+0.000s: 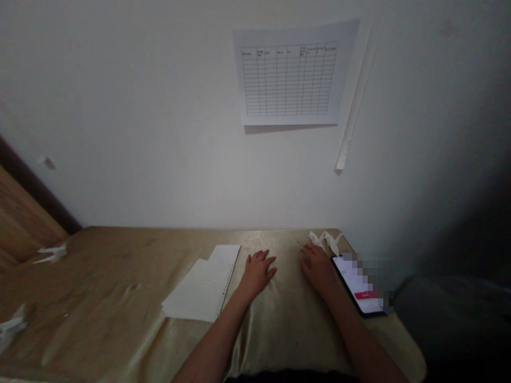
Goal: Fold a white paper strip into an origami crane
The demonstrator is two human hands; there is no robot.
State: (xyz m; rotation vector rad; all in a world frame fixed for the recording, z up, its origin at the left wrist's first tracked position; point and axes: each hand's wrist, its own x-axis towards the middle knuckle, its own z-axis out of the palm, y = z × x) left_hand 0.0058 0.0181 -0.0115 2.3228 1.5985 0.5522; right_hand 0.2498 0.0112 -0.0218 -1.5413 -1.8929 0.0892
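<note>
My left hand (pixel 258 270) rests on the cloth-covered table with its fingers apart and nothing in it. Just left of it lie loose sheets of lined paper (pixel 195 292) with punched holes along the right edge, and another white sheet (pixel 224 254) shows behind them. My right hand (pixel 315 265) lies on the table too, fingers stretched forward, holding nothing that I can see. Close to its fingertips are crumpled white strips (pixel 328 240). A smartphone (pixel 353 282) with a lit screen lies to the right of it, partly blurred out.
A printed table sheet (pixel 290 80) hangs on the wall (pixel 159 133) behind the table. A white strip (pixel 353 106) runs beside it. White scraps (pixel 51 252) lie on the tablecloth (pixel 112 298) at the left. The table's rounded corner is at the lower right.
</note>
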